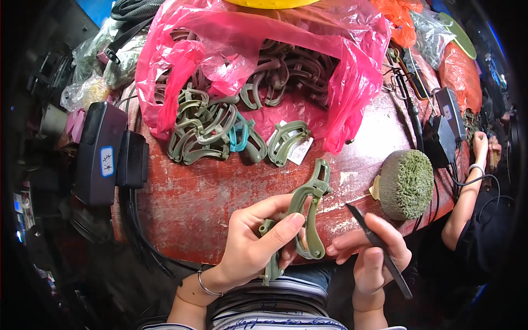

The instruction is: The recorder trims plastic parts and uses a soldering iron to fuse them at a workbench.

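from where i'm standing, the person's left hand (250,239) is closing around a curved green frame (312,237), thumb pressing on its near side. more green plastic (273,269) is showing under the fingers; i cannot tell whether it is a separate piece. the frame is tilting upward over the near edge of the red table (192,220). the right hand (379,256) is holding a narrow dark tool (397,274) at a slant, its other fingertips reaching just beside the frame. farther back, a pile (201,132) of similar frames is spilling from a pink bag (352,82), with a blue piece (237,135) lying among them. a round green block (412,184) is resting to the right.
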Available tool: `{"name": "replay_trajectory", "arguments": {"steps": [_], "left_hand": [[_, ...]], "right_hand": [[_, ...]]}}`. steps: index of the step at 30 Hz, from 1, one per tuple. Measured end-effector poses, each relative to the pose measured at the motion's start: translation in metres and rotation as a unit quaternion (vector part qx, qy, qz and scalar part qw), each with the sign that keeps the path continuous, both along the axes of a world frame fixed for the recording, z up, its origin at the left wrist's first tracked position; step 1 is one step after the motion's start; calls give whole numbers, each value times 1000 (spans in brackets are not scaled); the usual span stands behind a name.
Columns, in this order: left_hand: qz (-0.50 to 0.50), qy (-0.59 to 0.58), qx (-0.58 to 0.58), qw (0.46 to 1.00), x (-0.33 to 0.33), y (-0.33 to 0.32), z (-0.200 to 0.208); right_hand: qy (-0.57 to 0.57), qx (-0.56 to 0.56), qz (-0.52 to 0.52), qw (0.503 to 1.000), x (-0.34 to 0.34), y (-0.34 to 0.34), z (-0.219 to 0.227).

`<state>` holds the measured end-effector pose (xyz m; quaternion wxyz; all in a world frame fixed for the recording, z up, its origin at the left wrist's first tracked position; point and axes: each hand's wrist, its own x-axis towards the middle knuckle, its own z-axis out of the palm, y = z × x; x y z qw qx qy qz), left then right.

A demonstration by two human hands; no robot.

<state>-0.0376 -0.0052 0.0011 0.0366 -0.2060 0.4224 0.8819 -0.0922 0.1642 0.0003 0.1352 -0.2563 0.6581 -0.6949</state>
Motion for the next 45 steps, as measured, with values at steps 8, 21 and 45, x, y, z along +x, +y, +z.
{"name": "replay_trajectory", "arguments": {"steps": [8, 21, 45], "left_hand": [[-9, -22, 115, 993, -8, -2, -2], [-28, -6, 213, 977, -8, -5, -7], [-69, 28, 144, 987, -4, -15, -1]], "right_hand": [[-2, -45, -22, 999, 6, -4, -3], [48, 1, 6, 999, -1, -17, -2], [160, 141, -13, 977, 8, -22, 1]]}}
